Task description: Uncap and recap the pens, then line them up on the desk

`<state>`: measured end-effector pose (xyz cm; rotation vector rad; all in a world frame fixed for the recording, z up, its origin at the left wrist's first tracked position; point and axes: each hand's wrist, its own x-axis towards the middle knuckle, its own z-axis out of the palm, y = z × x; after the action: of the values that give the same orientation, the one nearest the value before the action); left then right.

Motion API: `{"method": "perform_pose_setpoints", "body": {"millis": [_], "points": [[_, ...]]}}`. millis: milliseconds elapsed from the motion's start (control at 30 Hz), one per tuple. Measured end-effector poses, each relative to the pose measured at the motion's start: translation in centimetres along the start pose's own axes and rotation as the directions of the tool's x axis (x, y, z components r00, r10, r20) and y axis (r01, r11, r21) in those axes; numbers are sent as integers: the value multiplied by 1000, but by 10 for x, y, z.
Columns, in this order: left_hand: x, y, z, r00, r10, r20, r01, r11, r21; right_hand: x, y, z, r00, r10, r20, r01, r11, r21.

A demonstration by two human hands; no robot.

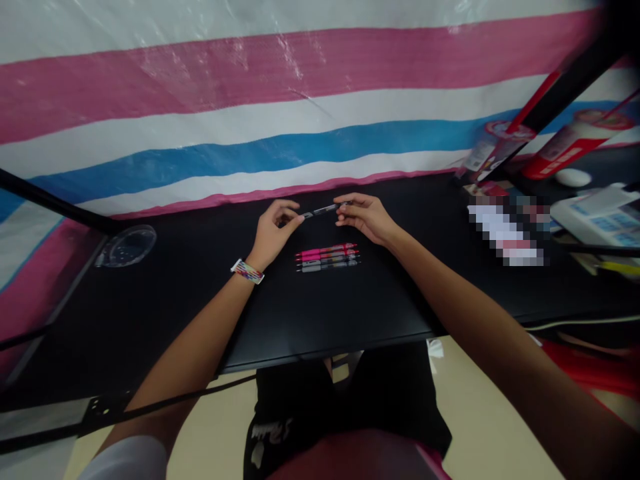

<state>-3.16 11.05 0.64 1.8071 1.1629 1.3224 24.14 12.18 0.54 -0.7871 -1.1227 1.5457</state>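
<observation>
Both hands meet over the middle of the black surface (150, 313), toward its far edge, with a dark pen (324, 210) stretched level between them. The left hand (274, 230) pinches the pen's pale end between thumb and fingertips; the right hand (364, 217) grips the other end the same way — so the pen hangs just above the surface, touching neither it nor anything else. A striped band (247, 271) circles the left wrist.

Just nearer the person, below the held pen, four more pens (327, 257) lie side by side in a tidy row — two pink ones farther off, two darker ones closer. Near the surface's left edge sits a clear round lid (127, 245). At the far right corner stand red-and-white packets (565, 150), well apart from the hands.
</observation>
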Motion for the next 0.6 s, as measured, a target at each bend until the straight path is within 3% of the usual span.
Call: {"method": "perform_pose_setpoints", "body": {"millis": [100,267,400,600], "points": [[1,-3,-1,1000,-10,-5,10,999,38,0,0,1,1000,16,0,-16,1000,5],[2,-9,-4,998,-53,31,56,994,-89,2,0,-1,999,11,-53,-11,1000,-16],[2,-9,-4,997,-67,30,68,998,-19,3,0,-1,996,2,-86,-5,999,-35],[4,-13,-3,998,-55,-22,51,987,-151,2,2,-1,995,1,-101,-6,999,-48]]}}
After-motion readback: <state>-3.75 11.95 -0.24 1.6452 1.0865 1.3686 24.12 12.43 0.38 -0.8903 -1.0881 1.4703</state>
